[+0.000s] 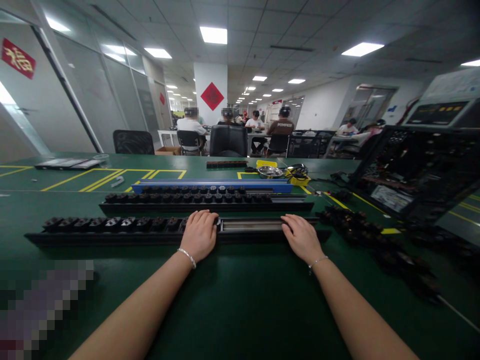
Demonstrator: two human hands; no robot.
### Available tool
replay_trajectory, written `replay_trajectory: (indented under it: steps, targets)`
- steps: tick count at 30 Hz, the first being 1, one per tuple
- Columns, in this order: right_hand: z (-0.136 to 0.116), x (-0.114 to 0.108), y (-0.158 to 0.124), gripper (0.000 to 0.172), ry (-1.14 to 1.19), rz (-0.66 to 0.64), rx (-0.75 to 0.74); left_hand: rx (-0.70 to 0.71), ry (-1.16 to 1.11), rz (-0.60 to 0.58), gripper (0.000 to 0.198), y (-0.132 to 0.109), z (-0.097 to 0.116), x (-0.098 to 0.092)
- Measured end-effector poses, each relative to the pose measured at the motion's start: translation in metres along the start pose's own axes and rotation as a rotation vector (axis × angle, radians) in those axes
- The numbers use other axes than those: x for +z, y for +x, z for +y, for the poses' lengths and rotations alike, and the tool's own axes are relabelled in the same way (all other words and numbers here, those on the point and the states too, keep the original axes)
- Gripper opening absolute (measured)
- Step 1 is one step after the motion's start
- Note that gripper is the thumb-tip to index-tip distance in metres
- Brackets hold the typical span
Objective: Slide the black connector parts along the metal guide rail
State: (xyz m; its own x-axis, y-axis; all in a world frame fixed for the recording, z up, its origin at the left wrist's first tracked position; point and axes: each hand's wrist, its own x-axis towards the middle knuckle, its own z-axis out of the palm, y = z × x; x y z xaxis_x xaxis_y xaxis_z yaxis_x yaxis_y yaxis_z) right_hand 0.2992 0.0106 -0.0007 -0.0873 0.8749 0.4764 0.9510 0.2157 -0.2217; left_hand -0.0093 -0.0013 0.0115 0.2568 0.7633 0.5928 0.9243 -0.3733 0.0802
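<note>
The left hand (198, 235) lay palm down on the near rail (255, 226), at the end of its row of sockets (112, 223); whether it gripped one could not be told. The right hand (302, 239) rested flat and open on the rail's bare stretch, well apart from the left. Beyond lay a second rail (288, 205), a blue rail (273, 187), then a bowl (269, 172).

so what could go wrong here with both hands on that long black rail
1. The left hand rests at the end of the socket modules in the near rail; a fingertip could get pinched there.
2. The right hand sits near the rail's far end, so the rail might skew into the loose modules beside it.
</note>
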Motion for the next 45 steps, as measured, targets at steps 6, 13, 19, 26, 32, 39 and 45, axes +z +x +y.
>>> replay_trajectory:
  steps: [6, 13, 19, 26, 32, 39, 45]
  targets:
    - [0.0, -0.002, 0.001, 0.038, 0.014, -0.026, 0.019, 0.028, -0.012, -0.078, 0.024, 0.004, -0.007, -0.006]
    - [-0.002, 0.0, 0.002, 0.037, -0.007, -0.008, 0.033, -0.006, -0.026, -0.121, 0.025, 0.007, -0.009, -0.008]
    - [-0.002, 0.0, 0.001, 0.037, 0.002, -0.021, 0.038, 0.018, -0.049, -0.136, 0.024, 0.009, -0.015, -0.007]
    - [-0.002, 0.001, 0.002, 0.036, -0.014, -0.014, 0.028, 0.071, 0.048, -0.164, 0.027, 0.015, -0.012, -0.009]
    - [-0.005, -0.001, 0.002, 0.037, -0.019, -0.024, 0.039, 0.067, 0.101, -0.178, 0.022, 0.016, -0.007, -0.007]
    - [-0.006, 0.001, 0.002, 0.036, -0.043, -0.017, 0.04, 0.079, 0.085, -0.166, 0.023, 0.017, 0.004, 0.0]
    - [-0.006, 0.002, 0.002, 0.035, -0.048, -0.006, 0.045, 0.066, 0.08, -0.176, 0.025, 0.017, 0.006, 0.0]
